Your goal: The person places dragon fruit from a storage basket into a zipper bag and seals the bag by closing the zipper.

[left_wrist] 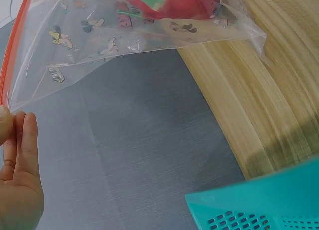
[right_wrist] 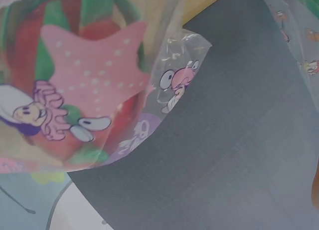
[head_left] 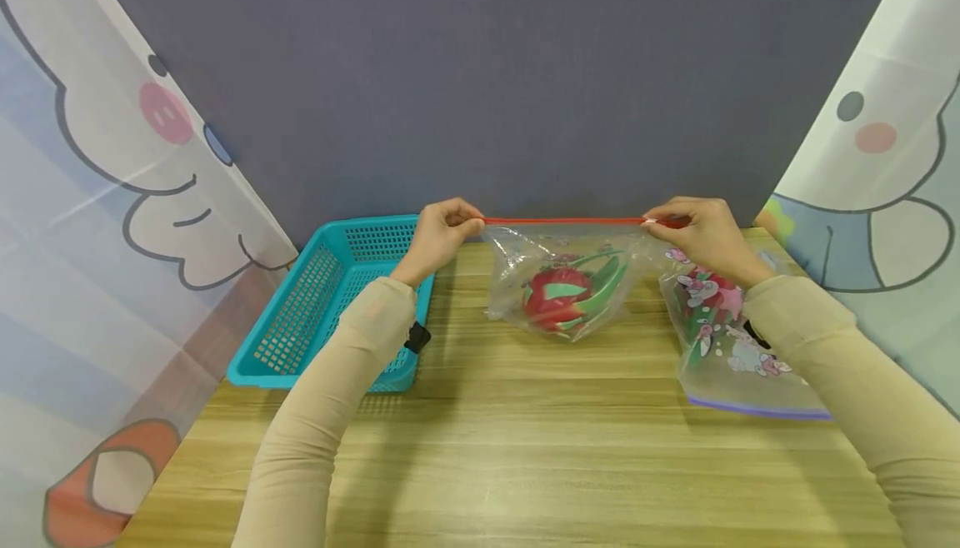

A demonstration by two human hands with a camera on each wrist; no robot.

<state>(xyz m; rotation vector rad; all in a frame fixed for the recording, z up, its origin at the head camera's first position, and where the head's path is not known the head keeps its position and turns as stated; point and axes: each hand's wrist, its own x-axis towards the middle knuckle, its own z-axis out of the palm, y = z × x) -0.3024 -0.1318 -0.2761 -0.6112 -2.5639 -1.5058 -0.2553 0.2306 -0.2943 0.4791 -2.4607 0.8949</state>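
Note:
A clear printed zip bag hangs by its red zip strip, which is stretched level between both hands. Inside it lie a red and green dragon fruit and a long green piece. My left hand pinches the strip's left end between thumb and fingers; the left wrist view also has this hand at the bag's top corner. At the other end, my right hand pinches the strip. Only a sliver of the right hand enters the right wrist view.
A turquoise slotted basket stands at the left, partly behind the left forearm. On the right, a second printed bag with a purple zip holds red, green and pink items, partly under the right forearm. A grey panel rises behind the wooden table.

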